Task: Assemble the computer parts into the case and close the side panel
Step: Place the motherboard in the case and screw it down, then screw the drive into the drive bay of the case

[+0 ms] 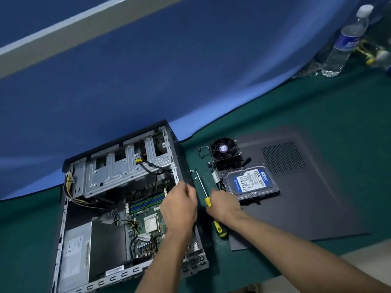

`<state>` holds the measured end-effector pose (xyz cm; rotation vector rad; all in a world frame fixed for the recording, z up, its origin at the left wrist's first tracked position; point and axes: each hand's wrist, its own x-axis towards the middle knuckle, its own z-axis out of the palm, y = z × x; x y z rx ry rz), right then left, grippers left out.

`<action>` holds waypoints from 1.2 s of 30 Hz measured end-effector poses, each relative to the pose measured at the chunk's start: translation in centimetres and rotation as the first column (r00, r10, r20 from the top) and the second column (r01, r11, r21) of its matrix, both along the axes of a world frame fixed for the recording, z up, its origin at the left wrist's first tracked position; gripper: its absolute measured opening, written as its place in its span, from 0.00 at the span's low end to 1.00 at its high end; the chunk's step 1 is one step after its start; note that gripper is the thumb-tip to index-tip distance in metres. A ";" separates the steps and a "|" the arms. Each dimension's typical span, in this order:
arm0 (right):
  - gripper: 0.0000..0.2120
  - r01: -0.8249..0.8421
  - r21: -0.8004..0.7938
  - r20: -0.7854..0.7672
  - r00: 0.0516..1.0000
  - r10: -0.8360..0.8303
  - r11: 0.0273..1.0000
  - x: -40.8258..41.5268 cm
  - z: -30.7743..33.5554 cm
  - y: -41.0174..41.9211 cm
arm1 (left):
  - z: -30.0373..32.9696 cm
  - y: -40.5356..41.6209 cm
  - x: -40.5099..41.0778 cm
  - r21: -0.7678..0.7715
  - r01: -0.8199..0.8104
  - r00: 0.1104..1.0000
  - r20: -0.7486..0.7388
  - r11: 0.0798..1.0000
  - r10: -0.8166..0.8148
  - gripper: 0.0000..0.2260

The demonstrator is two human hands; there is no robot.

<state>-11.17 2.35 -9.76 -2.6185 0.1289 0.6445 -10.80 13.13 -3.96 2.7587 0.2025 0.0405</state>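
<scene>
Green cloth covered the table (317,106), and on it the open computer case (118,199) lay on its side with the motherboard (148,225) and its bare processor socket showing. Over the case's right edge hovered the left hand (179,206), its fingers curled, though whether it held anything could not be told. Just beside it, apart, the right hand (224,205) lay over the yellow-handled screwdriver (208,200). Further right, the side panel (306,187) lay flat, carrying the hard drive (252,181) and cooler fan (225,152).
</scene>
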 end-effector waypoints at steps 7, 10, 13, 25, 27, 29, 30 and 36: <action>0.17 -0.256 -0.196 -0.049 0.967 0.251 0.947 0.7 -1.6 0.9 | -0.5 0.3 0.4 0.059 0.044 0.999 0.007 0.997 -0.045 0.12; 0.15 -0.210 -0.136 -0.045 0.978 0.205 0.968 1.2 -1.2 0.7 | -0.5 0.2 0.4 0.055 0.051 0.998 0.025 0.997 -0.053 0.13; 0.15 -0.169 -0.075 0.038 0.984 0.172 0.983 1.9 0.0 -0.6 | -0.5 0.2 0.3 0.051 0.054 0.998 0.027 0.997 -0.055 0.12; 0.50 -0.370 -0.253 -0.148 0.928 0.342 0.894 3.8 0.8 -7.8 | -0.4 0.4 0.2 0.037 0.051 0.999 0.016 0.998 -0.052 0.12; 0.57 -0.452 -0.321 -0.240 0.889 0.390 0.832 4.4 0.7 -7.9 | -0.4 0.4 0.3 0.038 0.056 0.998 0.021 0.998 -0.057 0.12; 0.60 -0.497 -0.382 -0.264 0.867 0.424 0.779 4.6 0.4 -8.0 | -0.4 0.4 0.3 0.036 0.056 0.998 0.029 0.998 -0.057 0.12; 0.59 -0.501 -0.393 -0.248 0.865 0.436 0.771 4.6 0.1 -8.1 | -0.5 0.4 0.3 0.036 0.058 0.998 0.030 0.998 -0.059 0.13; 0.55 -0.481 -0.393 -0.085 0.868 0.489 0.784 4.2 0.2 -8.6 | -0.9 0.6 0.5 0.046 0.055 0.998 0.020 0.997 -0.055 0.13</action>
